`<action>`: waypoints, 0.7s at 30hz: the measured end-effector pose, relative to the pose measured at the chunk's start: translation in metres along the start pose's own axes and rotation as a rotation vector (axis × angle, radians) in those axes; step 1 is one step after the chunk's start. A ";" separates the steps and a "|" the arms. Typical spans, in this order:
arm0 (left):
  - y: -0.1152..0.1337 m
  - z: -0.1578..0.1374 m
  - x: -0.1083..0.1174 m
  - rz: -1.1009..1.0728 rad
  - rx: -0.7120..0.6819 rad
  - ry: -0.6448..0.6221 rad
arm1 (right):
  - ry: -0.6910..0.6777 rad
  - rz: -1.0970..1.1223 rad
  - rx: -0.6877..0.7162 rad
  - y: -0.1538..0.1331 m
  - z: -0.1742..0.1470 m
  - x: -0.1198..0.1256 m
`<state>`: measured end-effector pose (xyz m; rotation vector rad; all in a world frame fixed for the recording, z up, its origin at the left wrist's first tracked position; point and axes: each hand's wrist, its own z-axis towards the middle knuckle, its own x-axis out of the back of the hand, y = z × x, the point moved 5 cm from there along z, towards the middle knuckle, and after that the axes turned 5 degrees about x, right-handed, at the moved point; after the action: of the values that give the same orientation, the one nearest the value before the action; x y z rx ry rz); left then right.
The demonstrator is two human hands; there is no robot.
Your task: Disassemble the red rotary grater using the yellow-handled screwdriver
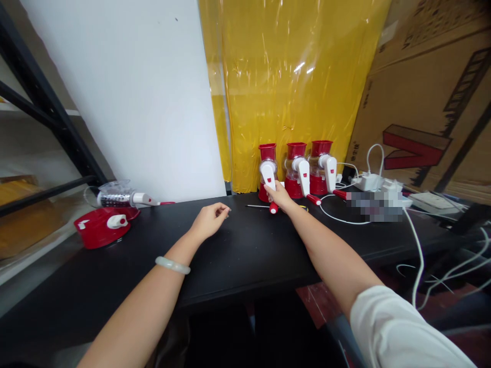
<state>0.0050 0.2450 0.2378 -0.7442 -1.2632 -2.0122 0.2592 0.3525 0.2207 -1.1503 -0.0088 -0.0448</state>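
White crank (269, 173): right hand (280, 197) grasps it; best held firmly.
Left hand (210, 220): empty, loosely curled; could usefully steady the grater (267, 151).

**Details Slipping From Sight**

We are seeing the right hand (282, 197) hiding part of the leftmost upright grinder (268, 174). At right, a pixelated patch (374, 206) is masking our view and the edge is cutting off the carton (422, 92); at left, the shelf (34, 256) is blurring.
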 end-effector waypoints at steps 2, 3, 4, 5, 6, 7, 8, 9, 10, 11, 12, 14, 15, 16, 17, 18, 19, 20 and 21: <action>0.000 0.000 0.000 -0.001 -0.001 0.003 | -0.005 -0.011 0.016 0.001 0.000 0.000; 0.000 0.000 0.001 -0.002 -0.001 0.003 | -0.007 -0.014 0.024 0.001 0.000 0.000; 0.001 -0.001 0.001 -0.003 -0.003 0.003 | -0.009 -0.018 0.031 0.001 0.000 0.000; 0.001 -0.001 0.001 -0.003 -0.005 0.003 | -0.011 -0.020 0.037 0.001 0.001 0.000; 0.001 -0.001 0.001 -0.002 -0.007 0.002 | -0.011 -0.023 0.042 0.001 0.001 0.001; 0.001 -0.001 0.001 -0.001 -0.009 0.002 | -0.012 -0.024 0.046 0.001 0.001 0.001; 0.001 -0.001 0.001 -0.001 -0.010 0.002 | -0.011 -0.025 0.049 0.001 0.001 0.001; 0.001 -0.001 0.001 -0.001 -0.011 0.002 | -0.012 -0.025 0.051 0.001 0.001 0.001; 0.000 0.000 0.001 -0.002 -0.011 0.002 | -0.012 -0.025 0.054 0.000 0.001 0.001; 0.000 0.000 0.001 -0.003 -0.010 0.002 | -0.014 -0.025 0.056 0.000 0.001 0.001; 0.000 0.000 0.001 -0.004 -0.009 0.003 | -0.016 -0.025 0.058 0.000 0.000 0.000; 0.000 0.000 0.000 -0.002 -0.007 0.005 | -0.021 -0.028 0.063 0.000 0.000 -0.001; 0.000 0.000 0.001 -0.001 -0.006 0.005 | -0.024 -0.031 0.066 0.000 0.000 -0.001; 0.000 -0.001 0.001 -0.002 -0.006 0.004 | -0.026 -0.034 0.069 0.000 0.000 -0.001; 0.000 -0.001 0.001 -0.004 -0.004 0.003 | -0.029 -0.038 0.072 0.000 0.000 -0.002; 0.001 -0.001 0.001 -0.006 -0.002 0.001 | -0.031 -0.041 0.075 0.000 0.000 -0.002; 0.001 -0.001 0.001 -0.007 -0.001 0.001 | -0.032 -0.045 0.078 0.000 0.000 -0.003; 0.001 -0.001 0.001 -0.007 -0.002 0.001 | -0.034 -0.047 0.081 0.000 0.000 -0.003; 0.001 -0.001 0.001 -0.005 -0.004 0.002 | -0.035 -0.049 0.084 0.000 0.000 -0.004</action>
<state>0.0049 0.2436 0.2391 -0.7416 -1.2614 -2.0197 0.2555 0.3523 0.2201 -1.0667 -0.0692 -0.0670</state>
